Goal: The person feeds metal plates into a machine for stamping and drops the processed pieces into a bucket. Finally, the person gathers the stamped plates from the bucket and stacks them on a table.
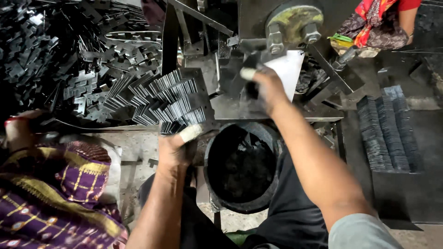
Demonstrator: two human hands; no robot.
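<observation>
The black round bucket (pixel 242 168) was seen at the person's knees and serves as the landmark. Just above and to the left of its rim, the left hand (pixel 173 150) was closed around the near end of a fanned stack of thin dark metal plates (pixel 170 101), a taped finger (pixel 190 133) being laid against the lowest plates. The stack was spread up and to the left of the bucket, on the bed of the press machine (pixel 277 27). Directly above the bucket, the right hand (pixel 265 85) was raised at the machine's work area, blurred; its fingers were curled, with a taped fingertip (pixel 248 73) shown, but whether a plate was gripped could not be told. Dark scrap pieces were seen inside the bucket. Far left of the bucket a loose heap of stamped plates (pixel 69 55) was piled, and to its right neat rows of stacked plates (pixel 387 129) were laid. A second person in purple patterned cloth (pixel 60 193) was seated to the bucket's left.
</observation>
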